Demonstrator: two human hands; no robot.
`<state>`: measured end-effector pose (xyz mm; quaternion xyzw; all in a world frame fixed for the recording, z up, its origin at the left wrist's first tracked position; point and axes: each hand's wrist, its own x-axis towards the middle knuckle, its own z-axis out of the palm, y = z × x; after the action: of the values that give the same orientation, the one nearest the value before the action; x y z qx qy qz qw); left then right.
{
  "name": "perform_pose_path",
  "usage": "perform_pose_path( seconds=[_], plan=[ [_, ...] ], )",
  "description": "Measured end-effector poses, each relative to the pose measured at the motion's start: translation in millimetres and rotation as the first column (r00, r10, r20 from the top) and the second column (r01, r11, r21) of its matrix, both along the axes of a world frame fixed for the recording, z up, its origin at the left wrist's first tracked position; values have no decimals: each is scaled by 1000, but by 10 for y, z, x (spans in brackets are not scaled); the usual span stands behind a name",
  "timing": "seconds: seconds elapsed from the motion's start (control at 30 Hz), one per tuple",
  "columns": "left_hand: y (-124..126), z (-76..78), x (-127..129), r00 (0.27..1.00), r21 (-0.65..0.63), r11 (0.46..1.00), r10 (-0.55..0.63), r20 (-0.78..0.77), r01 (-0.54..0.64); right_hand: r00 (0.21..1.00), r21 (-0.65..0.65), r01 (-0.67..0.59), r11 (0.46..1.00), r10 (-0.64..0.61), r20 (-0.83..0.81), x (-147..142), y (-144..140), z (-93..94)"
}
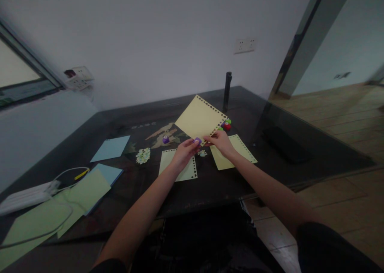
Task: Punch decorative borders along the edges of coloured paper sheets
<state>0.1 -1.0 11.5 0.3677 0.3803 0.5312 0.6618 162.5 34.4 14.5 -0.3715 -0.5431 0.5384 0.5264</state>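
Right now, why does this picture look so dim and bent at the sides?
Head view: the light is low, so the dark table swallows detail. The wide lens curves the window frame at the left edge, which is also smeared. Sharpest is the centre, where the left hand and right hand hold the yellow sheet.

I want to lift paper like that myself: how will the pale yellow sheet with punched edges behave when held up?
The pale yellow punched sheet stands almost flat though the right hand grips only its lower edge, so probably light, fairly stiff. The perforated border may tear easily.
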Motion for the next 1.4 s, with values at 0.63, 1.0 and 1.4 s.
perform_pose_path(
  seconds=[0.63, 1.0, 1.4],
  plan=[
    [4, -15, 17, 999, -8, 1000, 17, -30, -17, 993, 20, 7, 1000, -9, 118, 17, 34, -11],
    [-19, 14, 4, 982, 10, 999, 46, -181, -45, 992, 7, -7, 1000, 6, 123, 19, 57, -36],
    [-46, 35, 21, 969, 42, 997, 72, -238, -64, 988, -20, -19, 1000, 22, 150, 18, 48, -36]
  ],
)
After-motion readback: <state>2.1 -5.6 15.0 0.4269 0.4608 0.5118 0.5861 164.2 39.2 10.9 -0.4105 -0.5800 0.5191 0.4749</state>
